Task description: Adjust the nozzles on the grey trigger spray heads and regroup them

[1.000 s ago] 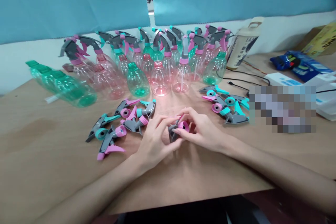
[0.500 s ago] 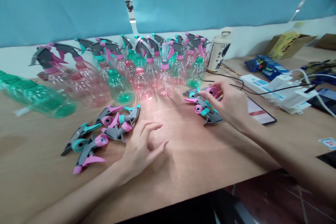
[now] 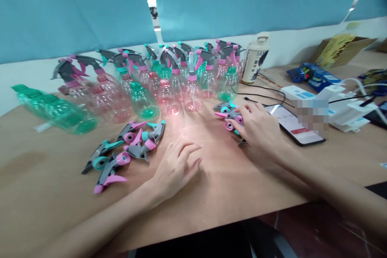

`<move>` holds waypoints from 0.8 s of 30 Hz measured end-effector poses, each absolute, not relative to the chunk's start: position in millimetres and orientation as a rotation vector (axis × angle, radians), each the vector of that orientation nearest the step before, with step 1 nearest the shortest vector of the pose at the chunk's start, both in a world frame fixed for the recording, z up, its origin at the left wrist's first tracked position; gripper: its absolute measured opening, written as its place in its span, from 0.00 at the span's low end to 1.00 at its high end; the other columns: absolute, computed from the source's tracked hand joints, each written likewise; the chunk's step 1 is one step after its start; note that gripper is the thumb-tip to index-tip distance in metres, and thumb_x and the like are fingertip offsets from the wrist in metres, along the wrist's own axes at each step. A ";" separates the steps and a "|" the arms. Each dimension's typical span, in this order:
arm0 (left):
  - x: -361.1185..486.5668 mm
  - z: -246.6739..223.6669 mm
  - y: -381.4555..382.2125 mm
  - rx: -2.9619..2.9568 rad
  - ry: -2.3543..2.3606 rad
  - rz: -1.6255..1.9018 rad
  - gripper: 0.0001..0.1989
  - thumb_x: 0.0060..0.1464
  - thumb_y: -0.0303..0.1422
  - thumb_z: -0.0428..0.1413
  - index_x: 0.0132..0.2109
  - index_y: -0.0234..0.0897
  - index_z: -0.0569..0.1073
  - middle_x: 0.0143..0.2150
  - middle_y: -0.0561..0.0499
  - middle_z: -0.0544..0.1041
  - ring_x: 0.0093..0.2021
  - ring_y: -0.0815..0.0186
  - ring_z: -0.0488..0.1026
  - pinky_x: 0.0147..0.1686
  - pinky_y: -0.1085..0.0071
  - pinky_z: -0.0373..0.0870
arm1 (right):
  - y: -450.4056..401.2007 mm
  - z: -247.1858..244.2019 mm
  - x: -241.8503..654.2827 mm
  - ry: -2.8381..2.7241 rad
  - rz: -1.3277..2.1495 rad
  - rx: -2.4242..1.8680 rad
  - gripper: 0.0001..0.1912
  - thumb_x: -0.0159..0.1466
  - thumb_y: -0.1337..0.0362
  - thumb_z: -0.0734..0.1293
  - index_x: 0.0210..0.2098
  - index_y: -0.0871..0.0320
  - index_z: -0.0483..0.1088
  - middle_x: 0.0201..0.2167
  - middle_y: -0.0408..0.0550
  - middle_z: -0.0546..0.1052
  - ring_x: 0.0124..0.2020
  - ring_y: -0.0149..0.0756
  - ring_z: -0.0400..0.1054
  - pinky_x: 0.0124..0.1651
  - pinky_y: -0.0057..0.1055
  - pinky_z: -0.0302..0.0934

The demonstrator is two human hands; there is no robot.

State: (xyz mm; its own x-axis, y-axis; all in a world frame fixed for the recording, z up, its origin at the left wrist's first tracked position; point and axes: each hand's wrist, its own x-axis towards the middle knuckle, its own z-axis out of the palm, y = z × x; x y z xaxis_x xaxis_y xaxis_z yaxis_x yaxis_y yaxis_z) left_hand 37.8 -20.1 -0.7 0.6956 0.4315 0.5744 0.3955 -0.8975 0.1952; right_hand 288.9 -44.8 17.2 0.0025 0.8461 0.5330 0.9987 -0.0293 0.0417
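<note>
My left hand (image 3: 178, 167) rests low over the table, fingers apart, holding nothing. To its left lies a loose group of grey, pink and teal spray heads (image 3: 140, 149). My right hand (image 3: 258, 127) is over a second small pile of spray heads (image 3: 226, 109), its thumb and fingers around a pink-collared one; whether it is gripped is partly hidden by the hand. Behind both piles stand pink and green clear bottles, many with spray heads on. An uncapped green bottle (image 3: 143, 102) and an uncapped pink bottle (image 3: 169, 100) are in the front row.
Green bottles (image 3: 66, 115) stand at the far left. A white printed bottle (image 3: 255, 60), black cable, phone (image 3: 298, 127), power strip (image 3: 298, 93) and blue packet (image 3: 314, 77) are on the right. A yellow bottle (image 3: 337, 48) leans by a cardboard box (image 3: 361, 50).
The view has shifted slightly, moving the scene rightward. My right hand has come down further over the right pile, covering more of it. My left hand stays open.
</note>
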 end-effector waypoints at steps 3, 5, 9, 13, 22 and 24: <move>22.3 1.5 -26.6 2.886 0.665 0.935 0.09 0.56 0.25 0.53 0.46 0.36 0.68 0.40 0.47 0.74 0.40 0.62 0.71 0.40 0.65 0.67 | -49.3 26.7 265.9 -1.945 -0.533 -1.736 0.13 0.66 0.59 0.60 0.41 0.60 0.71 0.39 0.56 0.74 0.43 0.48 0.67 0.38 0.38 0.61; 9.6 5.2 -31.1 2.907 0.670 0.910 0.09 0.56 0.24 0.53 0.44 0.36 0.68 0.38 0.48 0.74 0.38 0.63 0.71 0.39 0.65 0.66 | -47.2 26.2 254.8 -1.959 -0.473 -1.682 0.14 0.66 0.59 0.60 0.41 0.62 0.72 0.43 0.57 0.74 0.46 0.48 0.66 0.44 0.40 0.62; -18.4 19.5 -41.5 2.930 0.786 0.911 0.07 0.57 0.24 0.52 0.42 0.37 0.70 0.36 0.49 0.75 0.36 0.63 0.70 0.37 0.66 0.65 | -35.5 6.8 254.7 -1.941 -0.501 -1.905 0.28 0.63 0.50 0.61 0.54 0.66 0.66 0.61 0.67 0.59 0.60 0.62 0.52 0.56 0.54 0.53; -48.3 34.1 -51.3 2.928 0.917 0.943 0.08 0.58 0.23 0.51 0.42 0.38 0.71 0.36 0.50 0.74 0.37 0.64 0.71 0.39 0.67 0.67 | -24.1 -19.2 274.2 -1.975 -0.380 -2.115 0.39 0.63 0.40 0.54 0.60 0.66 0.59 0.62 0.69 0.57 0.61 0.65 0.50 0.55 0.59 0.51; -113.5 34.8 -49.4 2.841 1.288 0.879 0.10 0.60 0.30 0.49 0.47 0.41 0.72 0.43 0.48 0.74 0.41 0.62 0.73 0.40 0.67 0.71 | -14.5 -20.2 283.7 -2.217 -0.395 -2.105 0.36 0.67 0.44 0.44 0.64 0.60 0.53 0.63 0.67 0.56 0.63 0.65 0.48 0.54 0.63 0.48; -124.1 34.4 -46.3 2.809 1.367 0.826 0.12 0.61 0.32 0.48 0.47 0.41 0.72 0.43 0.48 0.74 0.42 0.60 0.72 0.41 0.66 0.71 | -16.7 -15.1 271.3 -2.192 -0.499 -2.075 0.37 0.66 0.44 0.43 0.63 0.63 0.55 0.63 0.70 0.55 0.62 0.66 0.48 0.54 0.66 0.44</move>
State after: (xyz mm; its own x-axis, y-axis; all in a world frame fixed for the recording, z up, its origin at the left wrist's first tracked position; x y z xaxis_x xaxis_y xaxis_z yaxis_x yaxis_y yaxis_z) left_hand -124.1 -46.3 34.4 0.5126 0.7110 0.4814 0.7569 -0.6389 0.1376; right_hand 271.3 -16.7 -15.1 -0.0779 0.9569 0.2797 0.9837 0.0282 0.1776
